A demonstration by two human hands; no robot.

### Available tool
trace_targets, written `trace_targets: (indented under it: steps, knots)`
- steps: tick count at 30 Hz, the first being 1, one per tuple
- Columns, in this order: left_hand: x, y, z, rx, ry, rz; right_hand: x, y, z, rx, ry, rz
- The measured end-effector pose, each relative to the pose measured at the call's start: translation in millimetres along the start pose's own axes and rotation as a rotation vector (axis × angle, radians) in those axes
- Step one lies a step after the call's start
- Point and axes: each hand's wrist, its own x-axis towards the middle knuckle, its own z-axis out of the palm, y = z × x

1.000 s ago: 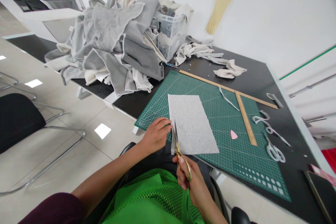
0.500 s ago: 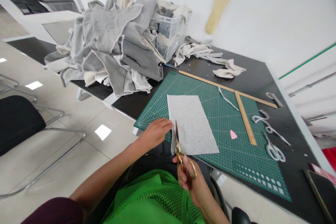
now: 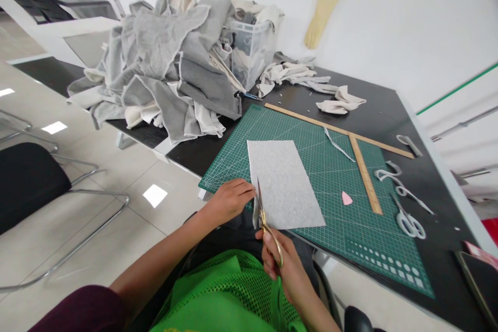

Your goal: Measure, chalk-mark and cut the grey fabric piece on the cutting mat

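For a clean cut here, it would be good to guide the gold-handled scissors (image 3: 262, 216) parallel to the long edge of the grey cloth (image 3: 286, 184), and to hold the narrow strip (image 3: 255, 213) lightly taut, with fingertips away from the blade points. The left hand (image 3: 230, 200) seems to pinch this strip, just beside the blades. The right hand (image 3: 283, 258) is closed around the scissors' handles; the cloth lies on the green mat (image 3: 322, 161), directly ahead of this grip.
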Motion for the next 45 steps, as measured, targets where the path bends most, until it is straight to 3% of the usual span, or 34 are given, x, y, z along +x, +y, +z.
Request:
trace_targets:
  steps: [14,45]
  knots:
    - [-2.5,0.2,2.7,-0.03,0.058,0.001,0.4,1.9,-0.1,-0.092,-0.004,-0.013]
    - [-4.2,-2.8,4.8,-0.052,0.051,0.024,-6.1,0.8,4.5,-0.154,-0.009,-0.024]
